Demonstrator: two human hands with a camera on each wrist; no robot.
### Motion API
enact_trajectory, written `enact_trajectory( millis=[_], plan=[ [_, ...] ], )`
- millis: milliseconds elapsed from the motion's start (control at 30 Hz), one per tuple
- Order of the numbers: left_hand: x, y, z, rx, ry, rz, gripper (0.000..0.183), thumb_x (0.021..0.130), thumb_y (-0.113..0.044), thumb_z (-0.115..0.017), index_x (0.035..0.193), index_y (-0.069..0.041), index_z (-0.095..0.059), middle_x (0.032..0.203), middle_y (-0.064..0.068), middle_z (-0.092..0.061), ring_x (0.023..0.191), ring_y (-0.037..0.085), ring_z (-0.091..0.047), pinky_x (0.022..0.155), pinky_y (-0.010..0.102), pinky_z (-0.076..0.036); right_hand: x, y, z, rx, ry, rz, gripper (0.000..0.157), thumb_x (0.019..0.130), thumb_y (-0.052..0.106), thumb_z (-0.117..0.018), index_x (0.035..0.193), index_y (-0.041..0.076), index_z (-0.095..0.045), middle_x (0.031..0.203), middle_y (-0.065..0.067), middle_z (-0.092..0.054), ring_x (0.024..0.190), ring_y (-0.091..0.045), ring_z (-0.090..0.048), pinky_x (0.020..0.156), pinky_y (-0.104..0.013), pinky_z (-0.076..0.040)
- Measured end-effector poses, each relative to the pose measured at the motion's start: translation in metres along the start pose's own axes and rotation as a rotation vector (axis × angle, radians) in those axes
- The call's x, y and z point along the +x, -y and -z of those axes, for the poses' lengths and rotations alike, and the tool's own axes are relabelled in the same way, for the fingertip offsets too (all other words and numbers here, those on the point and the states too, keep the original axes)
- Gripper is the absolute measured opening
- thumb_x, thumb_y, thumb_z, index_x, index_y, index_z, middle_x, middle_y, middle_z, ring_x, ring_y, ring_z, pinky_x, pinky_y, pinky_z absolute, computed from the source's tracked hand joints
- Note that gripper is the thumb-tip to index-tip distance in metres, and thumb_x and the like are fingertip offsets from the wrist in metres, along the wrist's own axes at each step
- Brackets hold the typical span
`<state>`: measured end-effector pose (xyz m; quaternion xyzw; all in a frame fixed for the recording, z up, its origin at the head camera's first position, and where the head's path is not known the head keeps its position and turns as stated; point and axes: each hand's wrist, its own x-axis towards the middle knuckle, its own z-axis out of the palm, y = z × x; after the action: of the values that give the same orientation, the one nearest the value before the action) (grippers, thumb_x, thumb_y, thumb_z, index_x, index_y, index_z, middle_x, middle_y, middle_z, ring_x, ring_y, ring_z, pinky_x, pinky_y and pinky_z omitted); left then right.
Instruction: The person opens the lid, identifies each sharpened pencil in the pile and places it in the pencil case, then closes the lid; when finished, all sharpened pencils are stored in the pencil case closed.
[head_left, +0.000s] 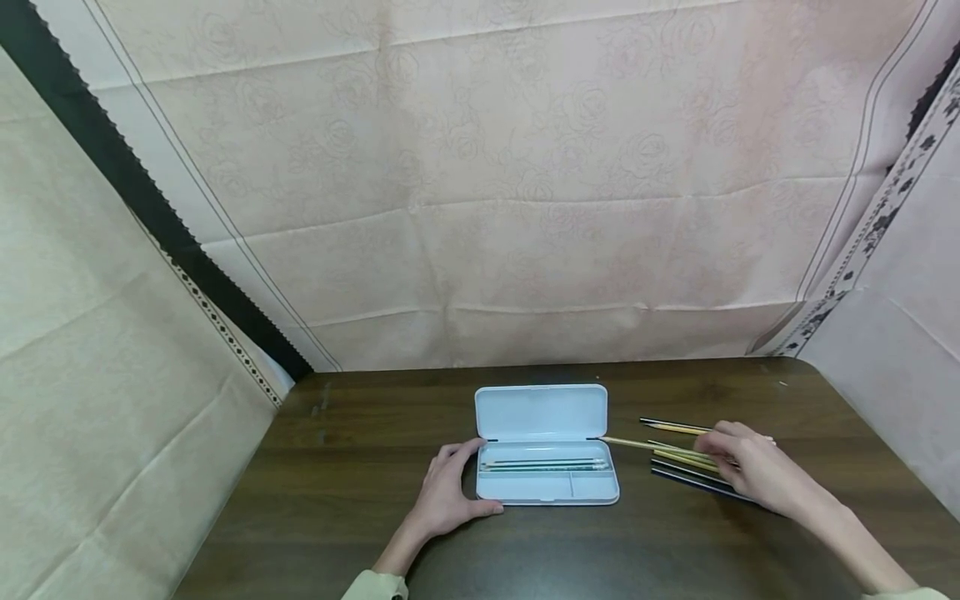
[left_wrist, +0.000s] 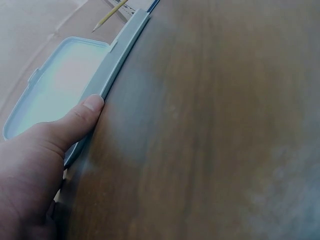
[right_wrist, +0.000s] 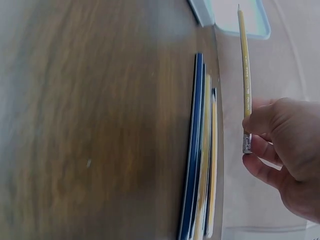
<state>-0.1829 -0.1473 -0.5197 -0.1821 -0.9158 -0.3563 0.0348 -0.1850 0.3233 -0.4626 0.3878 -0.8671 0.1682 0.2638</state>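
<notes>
A light-blue pencil case lies with its lid up on the brown table. Inside it, several green pencils lie side by side in the long compartment. My left hand grips the case at its left end, thumb on the front edge and fingers at the left side. My right hand pinches a yellow pencil near its eraser end, raised above the table. The pencil's sharpened tip points left towards the case's hinge corner. Below that hand lie several loose yellow and dark pencils.
The brown wooden table has its far edge against a pale patterned cloth. More cloth hangs on the left and right sides. The loose pencils lie right of the case.
</notes>
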Motion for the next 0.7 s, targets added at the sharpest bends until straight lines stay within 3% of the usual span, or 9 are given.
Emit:
enact_trajectory(
  millis=[167,400,533,700],
  plan=[
    [0.000,-0.001,0.001,-0.009,0.002,-0.002,0.094,0.069,-0.059,-0.086,0.147,-0.021,-0.048,0.136,0.008,-0.051,0.123,0.031,-0.044,0.092,0.058,-0.037,0.012,0.009,-0.006,0.019,0.028,-0.008,0.042,0.063,-0.015,-0.078,0.092,0.014,-0.071,0.088,0.010,-0.059,0.077,-0.006,-0.056,0.067,-0.016,-0.042],
    [0.001,0.000,0.000,-0.007,0.009,0.009,0.095,0.069,-0.061,-0.085,0.147,-0.022,-0.048,0.136,0.008,-0.050,0.122,0.031,-0.043,0.091,0.058,-0.037,0.027,0.024,-0.018,0.047,0.076,-0.036,0.040,0.068,-0.015,-0.077,0.093,0.015,-0.071,0.088,0.011,-0.057,0.077,-0.004,-0.053,0.062,-0.026,-0.048],
    [0.001,0.000,0.000,-0.008,0.006,0.004,0.095,0.069,-0.061,-0.085,0.147,-0.022,-0.048,0.136,0.008,-0.050,0.122,0.031,-0.044,0.091,0.058,-0.038,0.037,0.031,-0.025,0.070,0.087,-0.033,0.037,0.070,-0.014,-0.079,0.093,0.014,-0.072,0.088,0.009,-0.058,0.077,-0.005,-0.053,0.061,-0.026,-0.048],
    [0.001,0.000,0.000,-0.007,0.000,0.002,0.094,0.069,-0.060,-0.086,0.146,-0.022,-0.048,0.136,0.008,-0.050,0.122,0.031,-0.044,0.092,0.058,-0.037,0.050,0.041,-0.032,0.095,0.166,-0.084,0.032,0.075,-0.011,-0.076,0.096,0.013,-0.073,0.090,0.009,-0.059,0.079,-0.006,-0.053,0.064,-0.028,-0.050]
  ],
)
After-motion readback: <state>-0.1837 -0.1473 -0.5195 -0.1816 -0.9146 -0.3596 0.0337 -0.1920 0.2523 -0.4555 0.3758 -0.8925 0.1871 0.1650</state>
